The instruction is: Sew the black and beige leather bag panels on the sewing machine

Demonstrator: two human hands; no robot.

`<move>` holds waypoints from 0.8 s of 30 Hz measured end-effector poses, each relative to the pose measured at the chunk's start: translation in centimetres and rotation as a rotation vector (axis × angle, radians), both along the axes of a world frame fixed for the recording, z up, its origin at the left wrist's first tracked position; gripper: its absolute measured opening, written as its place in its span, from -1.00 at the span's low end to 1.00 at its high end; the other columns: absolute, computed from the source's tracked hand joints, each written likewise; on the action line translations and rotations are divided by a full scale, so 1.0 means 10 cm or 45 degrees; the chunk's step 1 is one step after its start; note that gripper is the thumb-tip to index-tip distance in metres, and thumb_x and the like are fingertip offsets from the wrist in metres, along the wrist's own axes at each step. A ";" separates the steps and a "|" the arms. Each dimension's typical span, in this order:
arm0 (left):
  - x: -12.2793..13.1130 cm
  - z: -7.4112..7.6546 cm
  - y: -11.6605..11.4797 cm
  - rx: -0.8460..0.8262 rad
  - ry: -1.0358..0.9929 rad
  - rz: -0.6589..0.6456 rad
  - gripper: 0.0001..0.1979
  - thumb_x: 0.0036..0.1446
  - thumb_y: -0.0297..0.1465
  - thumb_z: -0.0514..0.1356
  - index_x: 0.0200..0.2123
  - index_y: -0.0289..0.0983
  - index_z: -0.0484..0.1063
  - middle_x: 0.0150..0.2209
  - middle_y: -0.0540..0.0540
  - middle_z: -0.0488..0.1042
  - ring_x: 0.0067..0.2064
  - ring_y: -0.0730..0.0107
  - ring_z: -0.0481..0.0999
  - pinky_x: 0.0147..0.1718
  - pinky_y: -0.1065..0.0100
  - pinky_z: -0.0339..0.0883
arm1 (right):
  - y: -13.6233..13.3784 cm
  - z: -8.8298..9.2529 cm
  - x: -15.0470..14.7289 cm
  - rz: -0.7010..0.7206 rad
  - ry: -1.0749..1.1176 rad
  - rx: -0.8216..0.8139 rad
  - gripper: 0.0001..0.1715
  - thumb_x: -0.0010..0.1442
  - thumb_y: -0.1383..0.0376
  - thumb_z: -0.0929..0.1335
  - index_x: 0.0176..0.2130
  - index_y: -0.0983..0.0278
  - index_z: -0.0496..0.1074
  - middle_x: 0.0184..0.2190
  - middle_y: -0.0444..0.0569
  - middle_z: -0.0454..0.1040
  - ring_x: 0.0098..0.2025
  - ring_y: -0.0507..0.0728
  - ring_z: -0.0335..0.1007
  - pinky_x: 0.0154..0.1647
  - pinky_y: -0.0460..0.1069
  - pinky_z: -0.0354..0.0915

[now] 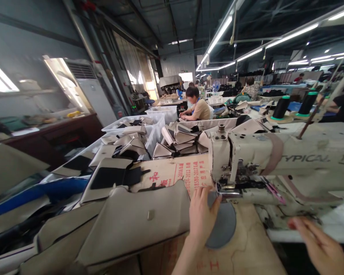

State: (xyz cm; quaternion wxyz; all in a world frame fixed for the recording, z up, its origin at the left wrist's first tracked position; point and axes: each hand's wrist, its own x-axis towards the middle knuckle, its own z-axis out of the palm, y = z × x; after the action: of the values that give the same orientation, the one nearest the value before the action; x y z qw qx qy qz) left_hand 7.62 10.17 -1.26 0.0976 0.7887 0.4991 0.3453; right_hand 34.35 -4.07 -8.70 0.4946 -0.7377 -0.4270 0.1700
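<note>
My left hand (202,214) lies with its thumb spread from its fingers at the right end of a beige padded cover (143,217) with dark edging and a small tag. Beneath that hand a grey rounded plate (223,227) shows. The fingertips are close to the metal arm end of a sewing machine (304,152), below its needle head. At lower right, my right hand (322,246) is raised by the machine's base, fingers curled together and slightly blurred. What its fingertips hold, if anything, does not show. Pink-handled snips (275,191) rest on the machine.
Cardboard (172,168) with red print covers the work surface. White bins (156,131) of beige and black sewn pieces (186,137) stand beyond. More covers (60,225) are piled at left. Black thread cones (281,107) stand behind the machine. A co-worker (199,107) sits farther back.
</note>
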 end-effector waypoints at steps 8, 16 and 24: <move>0.02 -0.03 -0.37 -0.031 0.191 -0.461 -0.83 0.13 -0.45 0.05 -0.43 -0.21 0.41 -0.44 -0.01 0.44 -0.36 0.41 0.39 -0.35 0.38 0.17 | 0.29 0.05 -0.91 0.696 0.326 -0.062 -0.60 0.17 0.04 0.20 -0.32 0.26 0.43 -0.50 -0.08 0.38 -0.42 0.05 0.32 -0.37 -0.15 0.25; 0.10 -0.05 -0.19 -0.244 -0.140 0.083 -0.82 0.14 -0.29 0.04 -0.24 -0.25 0.32 -0.42 0.00 0.36 -0.44 0.47 0.38 -0.44 0.46 0.21 | 0.69 0.31 -1.29 0.522 0.636 0.036 -0.54 0.11 -0.03 0.24 -0.43 0.30 0.39 -0.53 -0.06 0.37 -0.52 0.04 0.24 -0.52 -0.12 0.21; 0.20 -0.19 -0.31 -0.173 0.105 -0.199 -0.80 0.10 -0.50 0.01 -0.48 -0.22 0.38 -0.41 0.00 0.39 -0.43 0.51 0.42 -0.48 0.51 0.18 | 0.65 0.25 -1.22 0.532 0.876 -0.068 -0.49 0.11 -0.03 0.26 -0.10 0.28 0.33 -0.58 -0.14 0.30 -0.56 0.02 0.19 -0.55 -0.12 0.13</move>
State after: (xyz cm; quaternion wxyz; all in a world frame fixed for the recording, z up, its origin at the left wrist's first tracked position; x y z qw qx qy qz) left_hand 9.66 7.03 -3.14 0.1570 0.8304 0.4619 0.2691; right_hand 22.19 2.41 -6.21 0.5442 -0.5477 -0.3726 0.5147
